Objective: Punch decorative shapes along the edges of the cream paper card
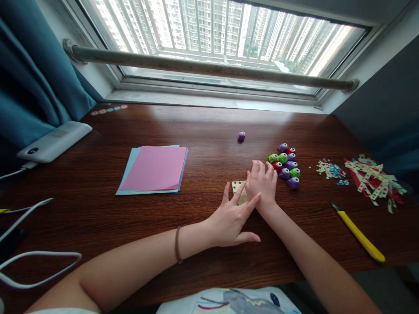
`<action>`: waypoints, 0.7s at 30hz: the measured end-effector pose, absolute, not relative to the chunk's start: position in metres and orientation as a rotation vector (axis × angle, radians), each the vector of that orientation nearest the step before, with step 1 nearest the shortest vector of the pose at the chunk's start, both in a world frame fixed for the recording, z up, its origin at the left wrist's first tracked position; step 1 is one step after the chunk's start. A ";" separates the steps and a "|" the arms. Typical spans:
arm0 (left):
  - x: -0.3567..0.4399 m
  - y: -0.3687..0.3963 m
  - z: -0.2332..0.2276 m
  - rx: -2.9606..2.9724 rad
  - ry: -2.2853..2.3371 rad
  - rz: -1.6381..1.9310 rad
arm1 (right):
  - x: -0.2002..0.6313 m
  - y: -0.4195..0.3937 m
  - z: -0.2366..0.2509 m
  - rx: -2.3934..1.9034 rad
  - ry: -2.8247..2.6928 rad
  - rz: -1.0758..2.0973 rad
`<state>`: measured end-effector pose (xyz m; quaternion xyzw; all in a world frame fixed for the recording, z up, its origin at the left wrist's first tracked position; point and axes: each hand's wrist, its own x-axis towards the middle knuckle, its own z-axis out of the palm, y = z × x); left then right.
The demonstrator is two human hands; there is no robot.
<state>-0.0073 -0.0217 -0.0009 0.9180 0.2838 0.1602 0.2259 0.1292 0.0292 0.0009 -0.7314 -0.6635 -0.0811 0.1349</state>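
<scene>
My left hand (233, 218) lies flat on the wooden desk (203, 131), fingers spread, its fingertips on a small cream paper piece (237, 188) with punched holes. My right hand (262, 183) rests palm down over the same paper, fingers together and pointing away from me. Its fingertips nearly touch a cluster of small paper punches (285, 165) in purple, green and red. Most of the cream paper is hidden under both hands. One purple punch (241, 136) stands alone farther back.
A stack of coloured paper (153, 169), pink on top, lies to the left. A yellow utility knife (357, 232) sits at the right front, with confetti (331, 170) and punched paper strips (375, 178) beyond. A white power bank (54, 140) and cables (36, 261) are at far left.
</scene>
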 end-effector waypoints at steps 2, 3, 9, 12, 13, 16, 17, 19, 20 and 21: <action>-0.007 -0.022 -0.001 2.526 0.792 0.436 | 0.128 0.029 0.002 -2.124 -1.944 -0.225; -0.007 -0.022 0.000 2.524 0.796 0.435 | 0.128 0.029 0.002 -2.126 -1.953 -0.214; -0.008 -0.021 0.000 2.507 0.785 0.418 | 0.129 0.030 0.006 -2.118 -1.992 -0.119; -0.008 -0.019 0.002 2.493 0.776 0.397 | 0.133 0.035 0.004 -2.077 -1.980 0.032; -0.008 -0.019 0.002 2.491 0.773 0.392 | 0.135 0.037 0.004 -2.036 -1.956 0.108; -0.008 -0.018 0.005 2.489 0.768 0.381 | 0.145 0.038 0.005 -1.787 -1.814 0.379; -0.008 -0.018 0.006 2.489 0.766 0.379 | 0.149 0.037 0.007 -1.683 -1.754 0.465; -0.008 -0.017 0.007 2.490 0.756 0.387 | 0.160 0.030 0.012 -1.517 -1.650 0.612; -0.008 -0.017 0.007 2.490 0.747 0.397 | 0.167 0.024 0.015 -1.462 -1.621 0.685; -0.009 -0.017 0.007 2.490 0.736 0.411 | 0.174 0.019 0.018 -1.422 -1.610 0.760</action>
